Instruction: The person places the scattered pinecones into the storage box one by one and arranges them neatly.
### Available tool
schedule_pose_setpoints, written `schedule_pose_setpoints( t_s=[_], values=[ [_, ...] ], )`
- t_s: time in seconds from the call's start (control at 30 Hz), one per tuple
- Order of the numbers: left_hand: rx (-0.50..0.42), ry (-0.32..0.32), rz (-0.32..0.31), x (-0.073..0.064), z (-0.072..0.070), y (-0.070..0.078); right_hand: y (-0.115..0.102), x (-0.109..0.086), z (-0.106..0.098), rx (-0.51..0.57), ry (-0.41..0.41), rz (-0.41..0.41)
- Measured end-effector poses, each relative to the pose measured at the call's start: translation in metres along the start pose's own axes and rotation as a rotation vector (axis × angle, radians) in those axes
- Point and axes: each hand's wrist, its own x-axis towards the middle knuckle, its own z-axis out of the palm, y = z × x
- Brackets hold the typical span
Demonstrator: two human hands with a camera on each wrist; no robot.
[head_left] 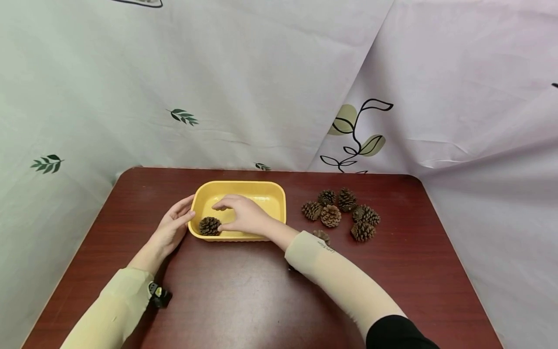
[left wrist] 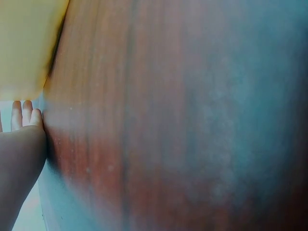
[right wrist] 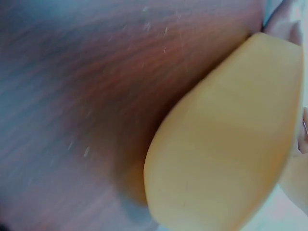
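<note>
In the head view, a yellow plastic basin [head_left: 240, 183] stands on the table, with one brown pinecone [head_left: 209, 226] in its front left corner. My right hand [head_left: 246, 214] reaches into the basin, thumb beside that pinecone and fingers spread apart from the thumb. At the basin's left end, my left hand [head_left: 172, 228] touches the rim with the thumb, its fingers fairly straight along the outside. The left wrist view shows these fingers [left wrist: 26, 115] near the basin's wall [left wrist: 29, 43]. Mostly the basin's outer wall [right wrist: 221, 139] fills the right wrist view.
Several pinecones [head_left: 331, 216] lie grouped right of the basin on the dark red table [head_left: 244, 291]. Another pinecone [head_left: 321, 236] is partly covered by my right forearm. A white patterned cloth [head_left: 218, 87] hangs behind the table. A small black device [head_left: 160, 295] is on my left wrist.
</note>
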Motion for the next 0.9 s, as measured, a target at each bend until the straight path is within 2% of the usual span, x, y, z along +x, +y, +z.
schedule_pose_setpoints(
  t_s=[0.13, 0.3, 0.67, 0.9],
  values=[
    [-0.010, 0.004, 0.006, -0.001, -0.001, 0.001, 0.005, -0.013, -0.016, 0.056, 0.027, -0.009],
    [-0.008, 0.006, 0.004, 0.000, 0.000, 0.000, 0.016, -0.030, -0.034, 0.060, 0.084, -0.015],
    [0.008, 0.008, -0.016, 0.000, 0.000, 0.003, 0.046, -0.071, -0.074, 0.093, 0.274, -0.003],
    [0.018, 0.015, -0.022, -0.001, 0.001, 0.003, 0.066, -0.100, -0.094, 0.142, 0.347, 0.068]
  ],
)
